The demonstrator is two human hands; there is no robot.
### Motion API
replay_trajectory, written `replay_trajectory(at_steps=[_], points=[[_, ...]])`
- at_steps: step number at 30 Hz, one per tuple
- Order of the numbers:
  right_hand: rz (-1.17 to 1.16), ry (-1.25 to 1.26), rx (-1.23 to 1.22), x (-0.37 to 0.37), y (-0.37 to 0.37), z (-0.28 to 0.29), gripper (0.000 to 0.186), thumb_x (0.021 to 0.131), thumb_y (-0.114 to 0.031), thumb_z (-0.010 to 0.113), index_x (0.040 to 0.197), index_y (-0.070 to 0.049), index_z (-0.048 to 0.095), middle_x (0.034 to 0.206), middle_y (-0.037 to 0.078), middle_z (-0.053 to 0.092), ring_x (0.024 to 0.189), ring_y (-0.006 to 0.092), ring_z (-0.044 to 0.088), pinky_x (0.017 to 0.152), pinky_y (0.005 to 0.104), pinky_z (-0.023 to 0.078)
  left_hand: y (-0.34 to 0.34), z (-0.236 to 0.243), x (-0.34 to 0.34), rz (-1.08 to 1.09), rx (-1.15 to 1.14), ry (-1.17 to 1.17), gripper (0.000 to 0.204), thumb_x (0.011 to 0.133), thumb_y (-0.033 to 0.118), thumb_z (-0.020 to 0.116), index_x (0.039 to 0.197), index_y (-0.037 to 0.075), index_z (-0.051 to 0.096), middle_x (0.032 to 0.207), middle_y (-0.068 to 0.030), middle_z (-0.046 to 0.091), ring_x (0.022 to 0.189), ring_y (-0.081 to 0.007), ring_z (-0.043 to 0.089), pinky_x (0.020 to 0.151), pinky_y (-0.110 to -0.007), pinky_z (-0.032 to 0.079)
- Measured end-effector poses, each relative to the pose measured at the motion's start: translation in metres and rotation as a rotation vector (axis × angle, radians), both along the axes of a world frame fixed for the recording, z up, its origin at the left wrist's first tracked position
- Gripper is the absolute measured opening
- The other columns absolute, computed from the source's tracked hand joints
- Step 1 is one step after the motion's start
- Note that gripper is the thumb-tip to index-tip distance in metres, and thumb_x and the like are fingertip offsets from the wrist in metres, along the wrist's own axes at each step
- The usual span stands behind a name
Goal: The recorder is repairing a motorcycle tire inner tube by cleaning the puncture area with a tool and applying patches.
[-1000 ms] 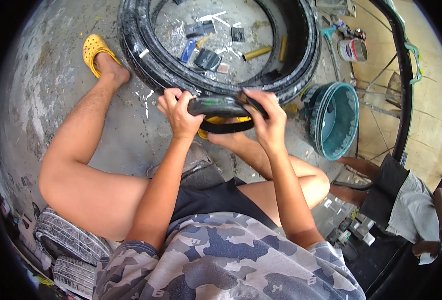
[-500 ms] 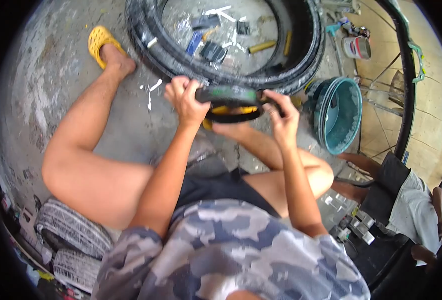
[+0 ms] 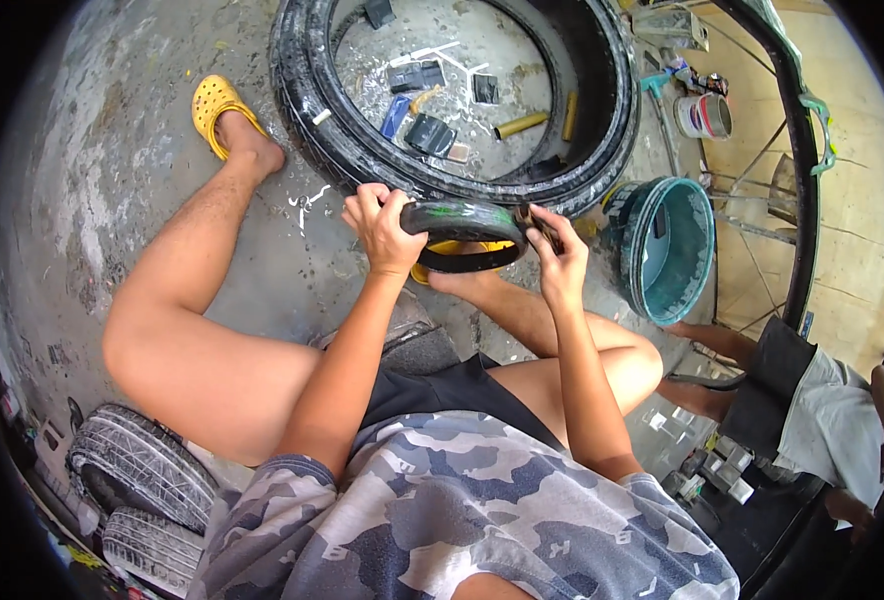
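In front of me my left hand is closed around the left end of a black rubber ring, which has green marks on its top face. My right hand pinches at the ring's right end, and a small dark brown piece shows between its fingers. What that piece is I cannot make out. Just beyond the ring lies a large black tire on its side, with a white smear on its tread. Through the ring's opening a yellow clog on my right foot shows.
Inside the tire lie a blue strip, black rubber patches and yellow-brown tubes. To the right stand a teal bucket and a white pail. Whitish tires lean at lower left. Another person sits at right.
Both hands and the rubber ring sit slightly lower in the picture. The ring is sharper now. The grip of both hands looks the same.
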State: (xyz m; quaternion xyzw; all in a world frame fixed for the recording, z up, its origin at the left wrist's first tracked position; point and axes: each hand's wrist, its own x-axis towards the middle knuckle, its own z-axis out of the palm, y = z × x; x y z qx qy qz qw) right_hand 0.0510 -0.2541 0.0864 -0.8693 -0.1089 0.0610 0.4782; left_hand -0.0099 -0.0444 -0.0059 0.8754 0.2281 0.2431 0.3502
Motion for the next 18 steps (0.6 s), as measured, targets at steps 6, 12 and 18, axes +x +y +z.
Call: replay_trajectory(at_steps=[6, 12, 18], points=[[0.385, -0.361, -0.407, 0.011, 0.088, 0.032, 0.033, 0.075, -0.002, 0.063, 0.107, -0.008, 0.069, 0.106, 0.009, 0.066, 0.095, 0.0283, 0.059, 0.086, 0.0389, 0.046, -0.001, 0.006, 0.001, -0.010, -0.060, 0.022, 0.025, 0.056, 0.010, 0.071, 0.076, 0.011, 0.056, 0.097, -0.0096, 0.043, 0.096, -0.0317, 0.042, 0.085, -0.044, 0.032], [0.110, -0.154, -0.102, 0.001, 0.010, 0.005, 0.037, 0.073, 0.005, 0.068, 0.108, -0.004, 0.069, 0.106, 0.011, 0.068, 0.095, 0.0289, 0.064, 0.086, 0.0356, 0.050, 0.002, 0.008, -0.003, -0.008, -0.037, 0.046, 0.027, 0.054, 0.009, 0.072, 0.075, 0.011, 0.055, 0.097, -0.0087, 0.043, 0.096, -0.0318, 0.042, 0.087, -0.044, 0.031], [0.387, -0.403, -0.338, 0.008, 0.065, 0.041, 0.045, 0.066, -0.004, 0.073, 0.110, -0.008, 0.068, 0.108, 0.011, 0.065, 0.101, 0.0286, 0.060, 0.090, 0.0377, 0.046, 0.002, 0.005, 0.000, 0.001, -0.018, 0.011, 0.022, 0.060, 0.014, 0.070, 0.075, 0.011, 0.056, 0.097, -0.0088, 0.044, 0.095, -0.0326, 0.042, 0.086, -0.044, 0.032]])
